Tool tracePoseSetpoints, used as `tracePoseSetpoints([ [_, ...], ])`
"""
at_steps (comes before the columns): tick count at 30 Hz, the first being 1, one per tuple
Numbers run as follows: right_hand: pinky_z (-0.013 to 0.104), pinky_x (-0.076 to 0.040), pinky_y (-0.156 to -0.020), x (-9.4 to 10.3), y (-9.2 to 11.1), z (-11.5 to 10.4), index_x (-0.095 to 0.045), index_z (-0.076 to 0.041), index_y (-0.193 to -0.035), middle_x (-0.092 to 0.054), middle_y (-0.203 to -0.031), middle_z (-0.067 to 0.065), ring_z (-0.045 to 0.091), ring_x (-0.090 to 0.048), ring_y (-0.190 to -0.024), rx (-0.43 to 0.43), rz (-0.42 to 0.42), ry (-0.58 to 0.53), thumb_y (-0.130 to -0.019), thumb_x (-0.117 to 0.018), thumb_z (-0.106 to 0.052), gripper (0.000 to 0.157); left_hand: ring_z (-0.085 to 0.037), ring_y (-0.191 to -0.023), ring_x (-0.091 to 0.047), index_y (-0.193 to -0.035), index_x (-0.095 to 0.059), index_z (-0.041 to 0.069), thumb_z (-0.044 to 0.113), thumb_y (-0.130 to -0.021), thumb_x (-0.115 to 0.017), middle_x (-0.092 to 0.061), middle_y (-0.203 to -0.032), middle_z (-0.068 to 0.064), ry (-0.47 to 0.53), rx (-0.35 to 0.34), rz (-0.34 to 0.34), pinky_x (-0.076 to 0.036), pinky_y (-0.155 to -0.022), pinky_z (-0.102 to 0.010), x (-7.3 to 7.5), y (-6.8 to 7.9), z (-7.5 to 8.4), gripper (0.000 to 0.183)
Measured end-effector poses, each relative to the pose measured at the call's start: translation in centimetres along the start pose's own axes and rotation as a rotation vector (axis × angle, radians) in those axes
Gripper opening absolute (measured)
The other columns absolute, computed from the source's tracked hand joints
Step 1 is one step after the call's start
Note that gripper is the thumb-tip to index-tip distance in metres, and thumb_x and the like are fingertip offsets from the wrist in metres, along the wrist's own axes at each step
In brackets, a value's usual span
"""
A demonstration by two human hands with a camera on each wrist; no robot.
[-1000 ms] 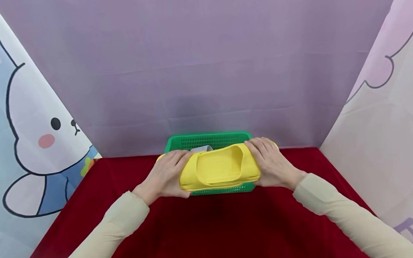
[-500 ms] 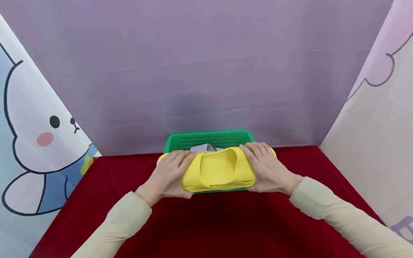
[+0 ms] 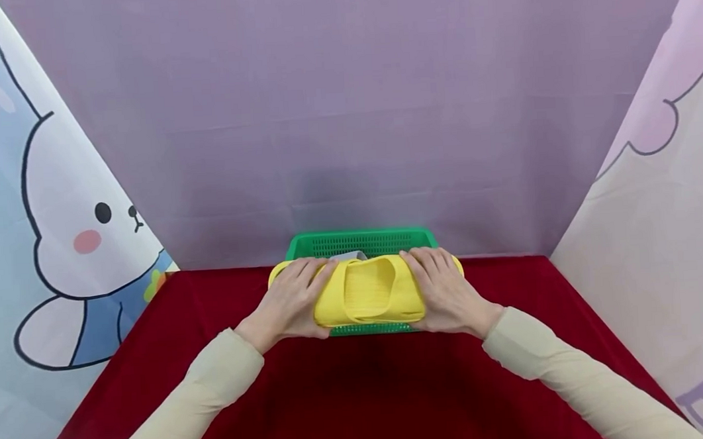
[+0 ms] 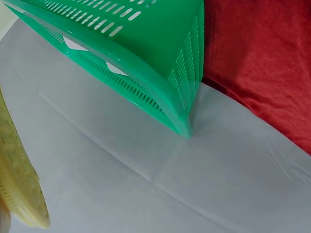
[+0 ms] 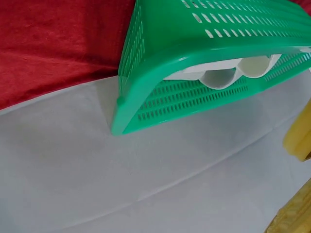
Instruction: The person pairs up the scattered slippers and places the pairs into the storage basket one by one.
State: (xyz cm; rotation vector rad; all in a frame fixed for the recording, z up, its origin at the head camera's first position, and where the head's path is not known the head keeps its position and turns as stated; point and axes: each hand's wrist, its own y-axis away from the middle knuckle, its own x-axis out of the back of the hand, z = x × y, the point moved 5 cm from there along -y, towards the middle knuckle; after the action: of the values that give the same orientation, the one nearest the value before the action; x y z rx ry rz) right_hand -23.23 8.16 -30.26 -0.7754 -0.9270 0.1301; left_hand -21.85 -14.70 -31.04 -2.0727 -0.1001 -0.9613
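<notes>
A pair of yellow slippers [image 3: 368, 291] lies crosswise between the two hands in the head view, one strap opening and a ribbed insole facing me. My left hand [image 3: 290, 299] grips the left end, fingers over the top and thumb low in front. On the right end my right hand [image 3: 445, 291] holds in much the same way. Behind and below them stands a green perforated basket [image 3: 361, 233], partly covered by the slippers in this view. Yellow slipper ends [image 5: 299, 138] show at the edge of the right wrist view.
White curved pieces with rounded openings [image 5: 221, 65] sit inside the basket. Red cloth [image 3: 373, 397] covers the table. A purple-grey curtain [image 3: 346, 114] rises behind, with printed cartoon panels [image 3: 85, 260] on both sides.
The slippers have gone from slightly tilted to about level. My right hand has shifted left, bringing both hands a little closer together. Both keep their grip.
</notes>
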Motion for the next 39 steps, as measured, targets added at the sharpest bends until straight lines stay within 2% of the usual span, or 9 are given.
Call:
tracePoseSetpoints([
  [10,0.049,-0.038,-0.091,-0.1,-0.1,0.0,-0.032,0.004,-0.131,-0.044,-0.117,0.020,0.034,-0.042,-0.108,-0.009,-0.026,0.047,-0.054,-0.073,-0.054,0.105,-0.028,-0.100,-0.053,-0.124,-0.046,0.001,0.059,-0.039,-0.072,-0.055,-0.111,-0.013,-0.007,-0.041,0.041,-0.045,-0.090,-0.039,-0.7,-0.5,-0.1,0.107],
  [19,0.048,-0.037,-0.092,0.2,-0.6,0.1,-0.033,0.004,-0.130,-0.045,-0.118,0.020,0.034,-0.042,-0.109,-0.001,-0.023,0.055,-0.053,-0.075,-0.054,0.105,-0.028,-0.107,-0.051,-0.131,-0.041,0.002,0.061,-0.043,-0.071,-0.053,-0.117,-0.013,0.001,-0.023,-0.026,-0.043,-0.095,-0.038,-0.7,-0.3,-0.6,0.111],
  [24,0.047,-0.038,-0.091,0.8,-0.9,0.6,-0.034,0.004,-0.130,-0.046,-0.117,0.020,0.034,-0.044,-0.108,-0.009,-0.002,0.051,-0.052,-0.075,-0.055,0.106,-0.028,-0.120,-0.044,-0.138,-0.033,0.002,0.063,-0.048,-0.074,-0.046,-0.130,-0.013,0.034,-0.008,-0.118,-0.036,-0.104,-0.039,-0.2,-0.7,-1.2,0.116],
  [27,0.048,-0.038,-0.090,1.0,-0.5,1.1,-0.034,0.004,-0.131,-0.046,-0.117,0.020,0.034,-0.044,-0.109,-0.045,-0.003,0.032,-0.051,-0.076,-0.055,0.108,-0.028,-0.127,-0.038,-0.140,-0.030,0.003,0.062,-0.052,-0.076,-0.039,-0.138,-0.015,0.058,-0.004,-0.127,-0.031,-0.108,-0.041,-0.2,-0.7,-1.1,0.116],
  [31,0.049,-0.040,-0.089,1.0,0.2,1.7,-0.034,0.003,-0.133,-0.047,-0.118,0.020,0.035,-0.044,-0.111,-0.098,-0.018,0.008,-0.049,-0.077,-0.056,0.111,-0.030,-0.131,-0.034,-0.140,-0.032,0.002,0.060,-0.058,-0.076,-0.034,-0.143,-0.017,0.043,-0.016,-0.092,-0.032,-0.107,-0.041,-0.1,-0.1,-0.6,0.109],
  [35,0.051,-0.040,-0.089,1.0,0.8,2.4,-0.034,0.002,-0.134,-0.047,-0.120,0.020,0.035,-0.044,-0.111,-0.152,-0.043,-0.009,-0.047,-0.078,-0.054,0.113,-0.029,-0.130,-0.037,-0.135,-0.041,0.002,0.048,-0.065,-0.078,-0.038,-0.140,-0.016,0.015,-0.013,-0.060,-0.036,-0.105,-0.039,0.1,0.6,-0.3,0.092],
  [39,0.052,-0.039,-0.091,1.0,1.7,3.4,-0.032,0.000,-0.135,-0.045,-0.121,0.019,0.036,-0.043,-0.111,-0.231,-0.084,-0.021,-0.047,-0.080,-0.052,0.113,-0.027,-0.127,-0.041,-0.130,-0.048,0.001,0.034,-0.069,-0.078,-0.046,-0.136,-0.014,0.016,0.053,-0.057,-0.037,-0.104,-0.039,0.5,2.1,-0.3,0.075],
])
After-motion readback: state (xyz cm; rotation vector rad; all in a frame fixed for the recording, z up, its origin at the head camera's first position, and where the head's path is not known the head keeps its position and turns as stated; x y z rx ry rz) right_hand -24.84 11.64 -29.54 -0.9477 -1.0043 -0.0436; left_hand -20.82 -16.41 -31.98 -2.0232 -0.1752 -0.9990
